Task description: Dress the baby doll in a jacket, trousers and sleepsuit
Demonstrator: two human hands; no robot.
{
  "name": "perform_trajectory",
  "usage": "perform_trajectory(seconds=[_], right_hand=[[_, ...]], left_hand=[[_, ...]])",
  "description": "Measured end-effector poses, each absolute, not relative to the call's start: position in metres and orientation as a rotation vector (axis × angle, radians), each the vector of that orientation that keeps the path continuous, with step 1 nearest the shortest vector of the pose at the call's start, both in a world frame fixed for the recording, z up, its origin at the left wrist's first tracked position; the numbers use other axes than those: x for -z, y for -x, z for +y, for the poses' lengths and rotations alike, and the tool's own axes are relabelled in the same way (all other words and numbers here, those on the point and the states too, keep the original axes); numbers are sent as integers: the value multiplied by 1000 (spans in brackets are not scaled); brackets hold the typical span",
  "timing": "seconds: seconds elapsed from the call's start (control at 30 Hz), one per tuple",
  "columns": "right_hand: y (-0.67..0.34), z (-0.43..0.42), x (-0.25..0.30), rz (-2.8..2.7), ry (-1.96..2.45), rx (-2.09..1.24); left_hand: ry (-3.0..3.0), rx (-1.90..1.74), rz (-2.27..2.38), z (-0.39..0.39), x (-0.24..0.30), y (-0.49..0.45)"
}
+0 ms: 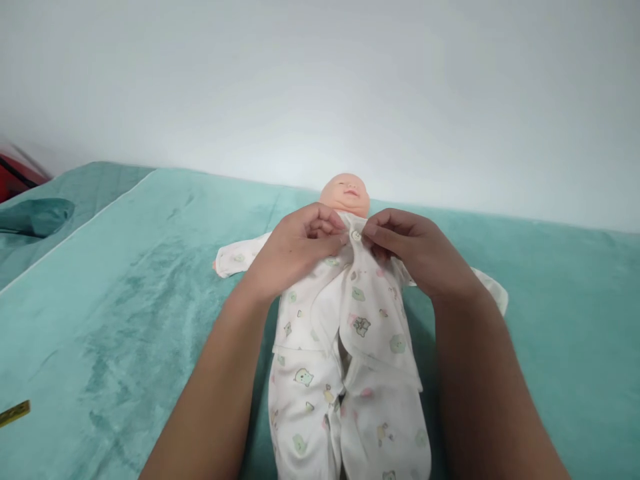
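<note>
A baby doll (346, 191) lies on its back on a teal blanket (125, 300), dressed in a white romper (350, 373) printed with small animals. Both of my hands meet at the doll's collar. My left hand (295, 250) pinches the left edge of the romper's front. My right hand (415, 250) pinches the right edge beside a small white button (356, 235) at the neck. Below the button the two front flaps hang apart. The doll's sleeves stick out to either side.
The teal blanket covers a bed that runs to a white wall (320, 87). A folded teal cloth (35, 217) lies at the far left, with something red (17, 175) behind it. A yellow strip (15, 413) lies at the left edge.
</note>
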State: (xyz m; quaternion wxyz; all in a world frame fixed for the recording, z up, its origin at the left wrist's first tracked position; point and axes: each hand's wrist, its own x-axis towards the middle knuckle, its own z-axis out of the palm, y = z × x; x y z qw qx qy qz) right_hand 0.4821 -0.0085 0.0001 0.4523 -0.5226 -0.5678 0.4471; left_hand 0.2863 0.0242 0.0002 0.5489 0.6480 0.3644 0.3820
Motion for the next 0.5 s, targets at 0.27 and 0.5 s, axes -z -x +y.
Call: perform_trajectory(seconds=[0.27,0.5], right_hand=[[-460,-54,-21,-1675,1597,-913],[-434,-82,-16,-1740,1852,-661]], left_hand=[[-1870,-749,864,-9,3,-264],[-1940,-834,864,-18,19,-265]])
